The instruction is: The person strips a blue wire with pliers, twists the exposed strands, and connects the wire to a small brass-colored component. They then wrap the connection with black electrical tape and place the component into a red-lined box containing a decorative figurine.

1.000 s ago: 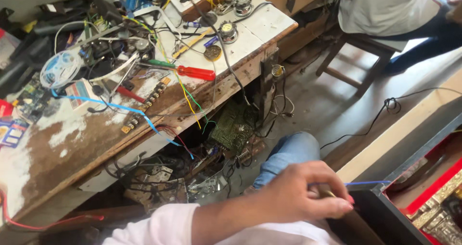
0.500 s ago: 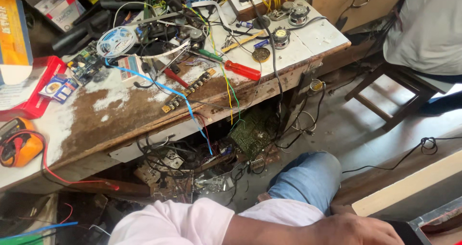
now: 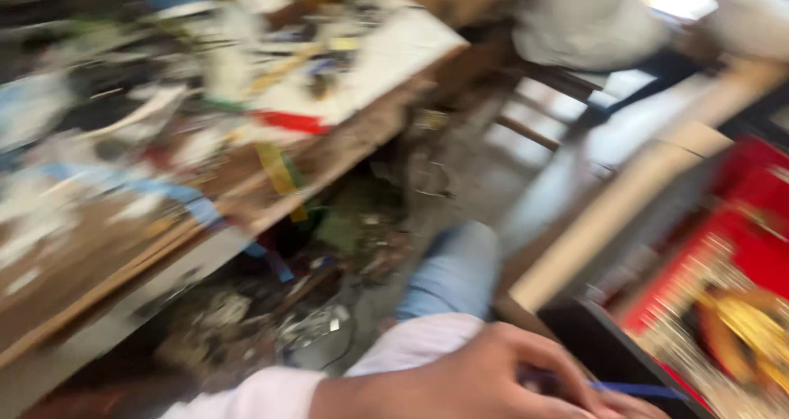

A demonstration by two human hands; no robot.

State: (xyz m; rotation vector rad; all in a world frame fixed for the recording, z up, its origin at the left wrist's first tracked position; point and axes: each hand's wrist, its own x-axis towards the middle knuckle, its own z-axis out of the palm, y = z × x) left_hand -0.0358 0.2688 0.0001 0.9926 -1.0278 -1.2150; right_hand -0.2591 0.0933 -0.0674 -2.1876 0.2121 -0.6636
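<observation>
hand [image 3: 485, 378] back in view, thin blue wire [image 3: 633, 388] pinched

Blurred. Black frame [image 3: 608, 353] touching my hand [image 3: 485, 378] on its right; cluttered bench [image 3: 246, 139] beyond; bare floor [image 3: 460, 164] between.

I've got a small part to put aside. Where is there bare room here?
The frame is blurred. The workbench top looks crowded with wires and tools, though its white near corner past the red-handled tool seems barest. The floor between the stool and the knee looks open. Under the bench is cluttered.
</observation>
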